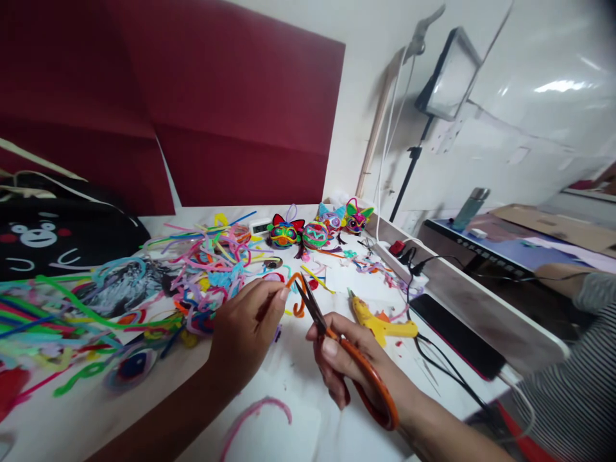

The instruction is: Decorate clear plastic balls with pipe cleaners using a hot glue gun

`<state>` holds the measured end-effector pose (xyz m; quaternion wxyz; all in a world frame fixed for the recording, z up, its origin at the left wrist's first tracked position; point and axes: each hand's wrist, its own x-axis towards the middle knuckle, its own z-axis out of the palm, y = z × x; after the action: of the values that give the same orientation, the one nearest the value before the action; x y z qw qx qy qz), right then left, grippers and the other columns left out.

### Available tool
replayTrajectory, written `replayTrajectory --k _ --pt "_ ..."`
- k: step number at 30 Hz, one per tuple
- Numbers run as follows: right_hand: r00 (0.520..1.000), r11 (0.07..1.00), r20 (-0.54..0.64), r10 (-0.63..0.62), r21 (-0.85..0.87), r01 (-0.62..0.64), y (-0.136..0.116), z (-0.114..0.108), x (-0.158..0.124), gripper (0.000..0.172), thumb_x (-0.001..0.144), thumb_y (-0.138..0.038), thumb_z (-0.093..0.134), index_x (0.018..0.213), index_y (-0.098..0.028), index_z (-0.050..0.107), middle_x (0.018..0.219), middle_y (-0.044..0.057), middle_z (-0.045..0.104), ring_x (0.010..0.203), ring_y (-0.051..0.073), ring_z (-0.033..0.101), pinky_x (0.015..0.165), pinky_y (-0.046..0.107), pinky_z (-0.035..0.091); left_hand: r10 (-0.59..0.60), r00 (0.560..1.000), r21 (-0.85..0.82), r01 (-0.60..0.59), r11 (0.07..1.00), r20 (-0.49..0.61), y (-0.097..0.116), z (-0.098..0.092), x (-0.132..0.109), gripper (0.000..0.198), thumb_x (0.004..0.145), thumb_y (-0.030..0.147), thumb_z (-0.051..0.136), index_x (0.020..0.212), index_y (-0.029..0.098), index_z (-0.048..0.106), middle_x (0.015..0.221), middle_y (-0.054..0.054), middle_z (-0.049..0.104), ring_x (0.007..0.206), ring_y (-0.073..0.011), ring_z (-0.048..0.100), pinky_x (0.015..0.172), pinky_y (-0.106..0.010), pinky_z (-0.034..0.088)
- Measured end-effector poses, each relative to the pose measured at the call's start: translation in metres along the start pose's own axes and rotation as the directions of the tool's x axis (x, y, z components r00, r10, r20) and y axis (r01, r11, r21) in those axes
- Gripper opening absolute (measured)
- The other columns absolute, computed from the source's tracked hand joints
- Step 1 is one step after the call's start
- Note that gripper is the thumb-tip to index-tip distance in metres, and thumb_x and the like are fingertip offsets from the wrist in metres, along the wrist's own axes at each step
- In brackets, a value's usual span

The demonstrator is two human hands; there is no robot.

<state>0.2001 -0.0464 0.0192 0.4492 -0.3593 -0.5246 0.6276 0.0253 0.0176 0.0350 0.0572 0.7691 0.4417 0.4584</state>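
Observation:
My left hand point(248, 327) is closed in a pinch on a curved orange pipe cleaner point(298, 295), held above the white table point(298, 410). My right hand point(353, 366) grips orange-handled scissors point(337, 337). Their dark blades point up and left, and their tips touch the orange pipe cleaner beside my left fingertips. A yellow glue gun point(380, 321) lies on the table just right of the scissors. A pink pipe cleaner point(255, 414) lies curved on the table below my hands.
A tangled heap of coloured pipe cleaners point(212, 263) covers the left of the table. Several small pipe-cleaner animal heads point(315, 232) stand at the back. A black phone point(455, 333) and cables lie at the right edge. Another person's striped sleeve point(577, 398) is at far right.

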Motion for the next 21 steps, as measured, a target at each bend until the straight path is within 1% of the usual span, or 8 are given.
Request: replayTrajectory --k 6,11,14,18,21 --pt "0.999 1.000 -0.029 -0.019 -0.005 0.019 0.003 -0.003 0.007 0.043 0.083 -0.054 0.063 0.100 -0.017 0.053 0.050 -0.009 0.048 0.035 0.005 0.042 0.036 0.016 0.031 0.141 0.990 0.033 -0.141 0.989 0.004 -0.002 0.006 -0.004 0.017 0.091 0.023 0.047 0.081 0.021 0.060 0.072 -0.001 0.065 0.067 -0.0144 0.062 0.064 -0.024 0.046" --pt "0.999 1.000 -0.045 -0.015 -0.012 0.015 0.005 -0.005 0.010 0.041 0.083 -0.054 0.062 0.099 -0.017 0.055 0.050 -0.009 0.048 0.033 0.005 0.040 0.033 0.016 0.031 0.219 0.976 0.056 -0.220 0.974 0.014 -0.004 0.008 -0.006 0.015 0.091 0.018 0.046 0.084 0.020 0.059 0.074 -0.002 0.066 0.071 -0.0145 0.064 0.066 -0.023 0.046" --pt "0.998 1.000 -0.053 -0.021 -0.006 0.021 0.004 -0.005 0.012 0.039 0.084 -0.053 0.063 0.097 -0.017 0.055 0.049 -0.010 0.045 0.032 0.004 0.038 0.032 0.015 0.029 0.242 0.970 0.068 -0.242 0.968 0.010 -0.004 0.008 -0.006 0.014 0.091 0.017 0.047 0.084 0.019 0.059 0.075 -0.002 0.066 0.072 -0.0148 0.064 0.066 -0.023 0.046" --pt "0.997 1.000 -0.072 -0.029 -0.012 0.028 0.003 -0.004 0.012 0.039 0.083 -0.055 0.063 0.090 -0.017 0.053 0.046 -0.011 0.042 0.031 0.003 0.035 0.030 0.014 0.028 0.260 0.965 0.074 -0.261 0.963 0.015 -0.003 0.008 -0.006 0.013 0.091 0.016 0.048 0.084 0.018 0.058 0.074 -0.002 0.065 0.070 -0.0143 0.063 0.065 -0.023 0.045" --pt "0.997 0.999 -0.069 -0.033 -0.024 0.031 0.005 -0.004 0.012 0.039 0.084 -0.055 0.061 0.092 -0.017 0.054 0.044 -0.011 0.041 0.031 0.004 0.033 0.030 0.013 0.028 0.270 0.963 0.065 -0.271 0.961 0.020 -0.004 0.009 -0.006 0.012 0.091 0.015 0.048 0.083 0.018 0.058 0.073 -0.002 0.064 0.069 -0.0138 0.062 0.065 -0.022 0.045"
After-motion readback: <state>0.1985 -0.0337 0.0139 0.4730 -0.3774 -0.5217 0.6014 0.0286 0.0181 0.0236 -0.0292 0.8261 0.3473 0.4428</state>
